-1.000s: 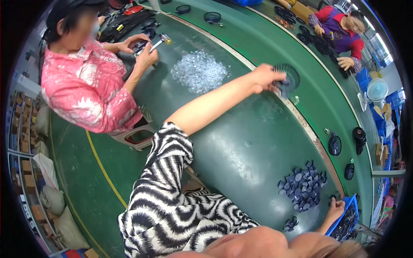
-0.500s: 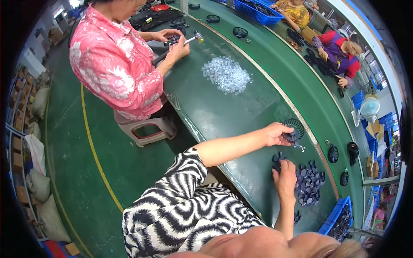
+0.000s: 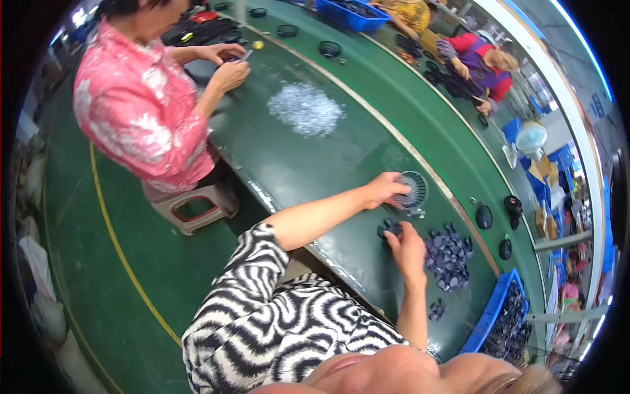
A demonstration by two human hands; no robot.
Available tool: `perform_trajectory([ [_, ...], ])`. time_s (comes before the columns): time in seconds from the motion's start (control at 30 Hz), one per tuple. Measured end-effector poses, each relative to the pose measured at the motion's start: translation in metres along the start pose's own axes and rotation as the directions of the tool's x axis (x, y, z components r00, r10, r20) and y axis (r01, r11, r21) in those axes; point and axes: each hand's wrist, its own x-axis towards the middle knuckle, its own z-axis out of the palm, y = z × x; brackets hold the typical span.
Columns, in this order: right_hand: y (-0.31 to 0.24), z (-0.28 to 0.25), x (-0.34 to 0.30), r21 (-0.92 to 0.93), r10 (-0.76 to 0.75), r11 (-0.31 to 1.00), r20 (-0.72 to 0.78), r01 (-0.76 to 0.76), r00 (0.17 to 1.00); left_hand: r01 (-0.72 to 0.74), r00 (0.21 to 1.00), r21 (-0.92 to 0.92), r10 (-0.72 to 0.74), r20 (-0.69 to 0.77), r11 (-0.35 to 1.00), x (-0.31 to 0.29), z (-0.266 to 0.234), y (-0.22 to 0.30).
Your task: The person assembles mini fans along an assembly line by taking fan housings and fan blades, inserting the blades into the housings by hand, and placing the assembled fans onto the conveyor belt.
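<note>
Head view. The left hand reaches across the green table with its fingers curled onto the near rim of a round grille disc, a dark ring with fine radial ribs that lies flat on the table just beyond the fingertips; the fingers grasp or press its edge, though which of the two cannot be told. The right hand lies palm down just below the left, fingers bent over a small dark part at their tips; whether it is pinched or only touched cannot be told. To the right of the right-hand fingers, close beside them, lies a loose pile of dark blue-grey parts, and a few more strays sit nearer the wrist side. Further right of that hand, at the table's edge, stands a blue bin holding more dark parts. Well beyond the left fingertips, up the table, a heap of small clear pieces is spread out. A person in a pink patterned shirt sits on a stool at the far left, both hands busy at the table. Other workers sit across a second green surface.
</note>
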Motion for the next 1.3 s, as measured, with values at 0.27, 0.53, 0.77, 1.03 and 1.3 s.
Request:
perform_trajectory([
  [0.27, -0.003, 0.055, -0.001, 0.092, -0.185, 0.968, -0.365, 0.233, 0.912, -0.128, 0.991, 0.248, 0.115, 0.065, 0.960, -0.003, -0.004, 0.007],
  [0.53, -0.012, 0.050, 0.011, 0.250, -0.215, 0.919, -0.331, 0.305, 0.919, -0.104, 0.991, 0.043, 0.107, -0.081, 0.994, -0.005, -0.016, 0.032],
  [0.77, -0.011, 0.053, 0.008, 0.282, -0.211, 0.901, -0.382, 0.330, 0.900, -0.059, 0.997, 0.125, 0.064, -0.036, 0.990, -0.008, -0.007, 0.022],
  [1.03, -0.001, 0.052, 0.005, 0.262, -0.147, 0.934, -0.342, 0.244, 0.928, -0.068, 0.998, 0.000, 0.068, 0.006, 0.998, -0.003, 0.008, 0.008],
  [1.3, -0.008, 0.056, 0.009, 0.194, -0.203, 0.940, -0.337, 0.279, 0.919, -0.157, 0.986, 0.026, 0.158, -0.057, 0.987, 0.006, -0.002, -0.004],
])
